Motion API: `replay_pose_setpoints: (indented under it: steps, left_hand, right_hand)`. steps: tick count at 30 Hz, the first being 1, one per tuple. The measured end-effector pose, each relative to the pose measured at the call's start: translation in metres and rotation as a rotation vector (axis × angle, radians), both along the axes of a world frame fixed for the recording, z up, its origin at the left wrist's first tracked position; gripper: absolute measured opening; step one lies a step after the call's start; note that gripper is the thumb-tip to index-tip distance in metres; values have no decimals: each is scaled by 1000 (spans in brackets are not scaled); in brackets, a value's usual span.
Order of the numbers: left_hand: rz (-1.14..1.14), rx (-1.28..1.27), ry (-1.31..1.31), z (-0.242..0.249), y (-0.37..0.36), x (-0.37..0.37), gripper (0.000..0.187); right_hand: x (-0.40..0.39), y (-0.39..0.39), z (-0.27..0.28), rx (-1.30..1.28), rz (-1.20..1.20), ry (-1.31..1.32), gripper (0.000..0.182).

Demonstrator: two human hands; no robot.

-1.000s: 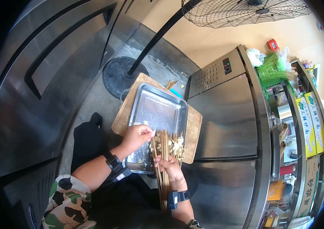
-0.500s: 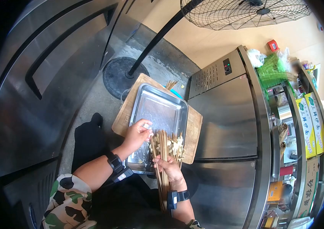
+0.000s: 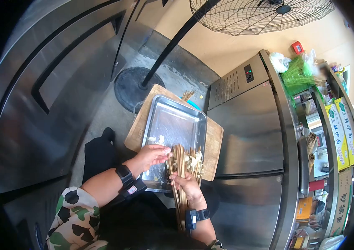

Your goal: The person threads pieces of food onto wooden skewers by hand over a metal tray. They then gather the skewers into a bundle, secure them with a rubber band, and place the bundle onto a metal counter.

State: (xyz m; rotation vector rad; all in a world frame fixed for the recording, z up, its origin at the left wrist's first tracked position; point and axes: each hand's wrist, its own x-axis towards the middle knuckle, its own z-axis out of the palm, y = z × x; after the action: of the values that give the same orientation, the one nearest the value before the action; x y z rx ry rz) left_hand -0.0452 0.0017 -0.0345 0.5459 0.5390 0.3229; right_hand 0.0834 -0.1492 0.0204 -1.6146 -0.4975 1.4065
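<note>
A bundle of thin wooden skewers [image 3: 181,166] rests in my right hand [image 3: 188,186], whose fingers are wrapped round it. Pale food pieces [image 3: 194,161] cover the far ends of several skewers. My left hand [image 3: 154,156] is closed in a pinch on a small pale piece, at the tip of a single skewer left of the bundle. Both hands are over the near part of a metal tray [image 3: 177,118]. More pale bits [image 3: 157,140] lie in the tray just beyond my left hand.
Under the tray is a wooden board [image 3: 215,143]. A fan [image 3: 264,14] stands on a round black base [image 3: 135,88]. Steel cabinets [image 3: 248,129] flank the board. On the right, shelves hold yellow boxes [image 3: 343,133] and a green bag [image 3: 297,74]. Loose sticks [image 3: 188,96] show behind the tray.
My left hand has moved slightly down and turned flatter, its fingertips now at the skewer's tip. Pale bits in the tray beyond it have come into view. The right hand still holds the bundle.
</note>
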Motion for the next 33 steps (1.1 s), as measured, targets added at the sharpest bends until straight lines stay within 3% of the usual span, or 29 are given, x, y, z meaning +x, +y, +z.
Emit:
replay_pose_setpoints:
  steps: [4,7,8,11,12,15,27,30,33]
  left_hand:
    - [-88,104,58,4,-5,0,23]
    - [99,591,265,-13,13,10,23]
    - [392,1393,544,-14,19,10,16]
    - [185,1820,801,-7,29,10,12]
    - [234,1916,897,-10,27,16,10]
    - [69,2008,965,-22,22,24,7]
    - [59,2040,919,-18,14,21,8]
    - [237,1663,649,0,17,12,6]
    - [229,389,86,-10,28,16,5]
  right_hand:
    - [2,-2,-1,14,-19,10,11]
    - [8,-5,-6,60,-36,58,11]
    - [8,-6,-6,65,-42,67,11]
    - [11,-7,-9,76,-43,96,12]
    - [12,-8,-11,73,-42,106,12]
    - [14,-9,-12,64,-36,115,12]
    - [8,-6,-6,54,-47,114,10]
    - [9,-6,-7,62,-36,97,11]
    - [10,-6,-11,57,-28,85,12]
